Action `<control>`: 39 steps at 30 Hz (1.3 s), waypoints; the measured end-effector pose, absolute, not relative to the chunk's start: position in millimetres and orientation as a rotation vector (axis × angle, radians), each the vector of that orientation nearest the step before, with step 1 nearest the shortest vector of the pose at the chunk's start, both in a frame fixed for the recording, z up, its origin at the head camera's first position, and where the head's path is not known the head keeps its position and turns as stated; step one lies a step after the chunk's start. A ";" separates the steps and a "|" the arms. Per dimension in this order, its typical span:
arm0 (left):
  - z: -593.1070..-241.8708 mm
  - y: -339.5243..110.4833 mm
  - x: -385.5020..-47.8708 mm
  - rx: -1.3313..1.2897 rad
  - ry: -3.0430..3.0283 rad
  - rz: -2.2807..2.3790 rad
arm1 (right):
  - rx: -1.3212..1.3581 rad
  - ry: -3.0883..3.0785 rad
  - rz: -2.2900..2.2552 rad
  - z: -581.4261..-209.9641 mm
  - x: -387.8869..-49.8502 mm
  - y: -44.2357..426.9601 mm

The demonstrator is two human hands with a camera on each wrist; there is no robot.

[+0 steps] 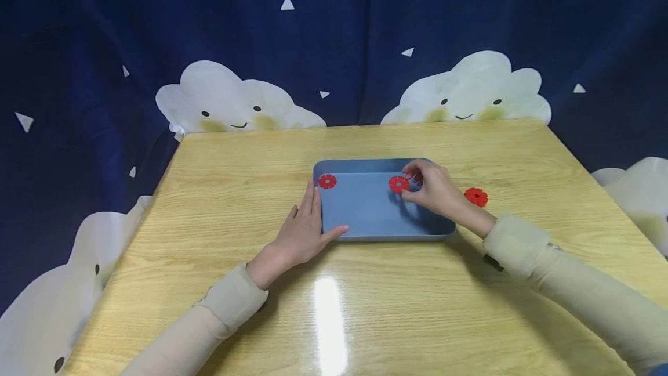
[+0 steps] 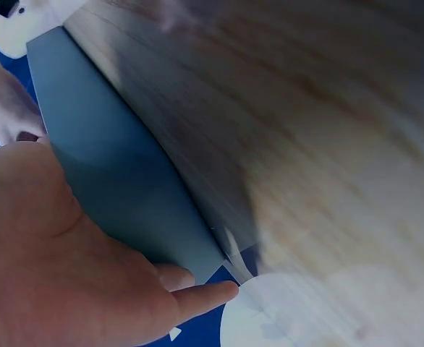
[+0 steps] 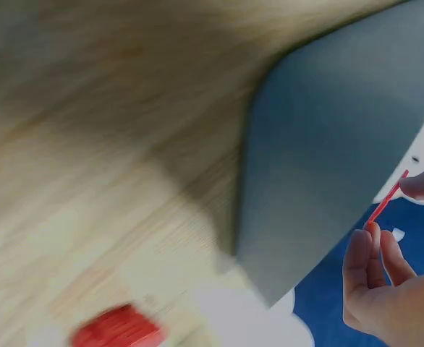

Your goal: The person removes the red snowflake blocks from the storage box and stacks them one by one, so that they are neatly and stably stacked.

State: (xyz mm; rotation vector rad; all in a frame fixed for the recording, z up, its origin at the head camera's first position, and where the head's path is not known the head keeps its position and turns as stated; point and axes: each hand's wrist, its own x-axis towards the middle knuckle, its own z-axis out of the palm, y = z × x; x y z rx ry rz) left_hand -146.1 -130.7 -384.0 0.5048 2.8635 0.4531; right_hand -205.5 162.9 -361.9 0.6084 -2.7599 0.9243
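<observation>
A shallow blue-grey tray (image 1: 360,213) lies on the table. Inside its far left corner is a red notched disc (image 1: 327,181), shaped like a flower. Over the tray's right half, my right hand (image 1: 430,190) pinches another red notched disc (image 1: 399,184) between thumb and fingers; the right wrist view shows this held disc (image 3: 388,196) edge-on. My left hand (image 1: 305,222) rests against the tray's left side, fingers straight along the wall and thumb over the near rim. In the left wrist view the palm of the left hand (image 2: 74,253) is beside the tray's outer wall (image 2: 118,159).
To the right of the tray, on the wooden table (image 1: 235,190), sit red notched discs (image 1: 476,196) that look stacked. Behind the table hangs a dark blue curtain (image 1: 344,28) with white clouds and small triangles.
</observation>
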 end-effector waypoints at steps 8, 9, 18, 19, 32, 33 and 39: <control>-385.3 -131.4 -145.6 0.514 2.866 0.445 | 0.481 -2.741 0.885 -361.8 -190.8 216.7; -385.7 -131.4 -145.6 0.515 2.868 0.442 | 0.463 -2.737 0.875 -362.8 -189.3 223.7; -386.7 -132.2 -145.2 0.516 2.874 0.439 | 0.365 -2.763 0.824 -371.7 -179.0 274.6; -386.7 -132.3 -145.2 0.517 2.875 0.440 | 0.355 -2.773 0.822 -372.9 -178.0 278.5; -386.6 -133.1 -145.9 0.515 2.871 0.453 | 0.328 -2.782 0.773 -384.4 -176.0 301.2; -386.6 -133.0 -146.0 0.519 2.873 0.449 | 0.331 -2.782 0.770 -384.4 -176.2 301.1; -385.2 -132.3 -145.9 0.526 2.878 0.440 | 0.338 -2.790 0.769 -383.6 -175.6 301.3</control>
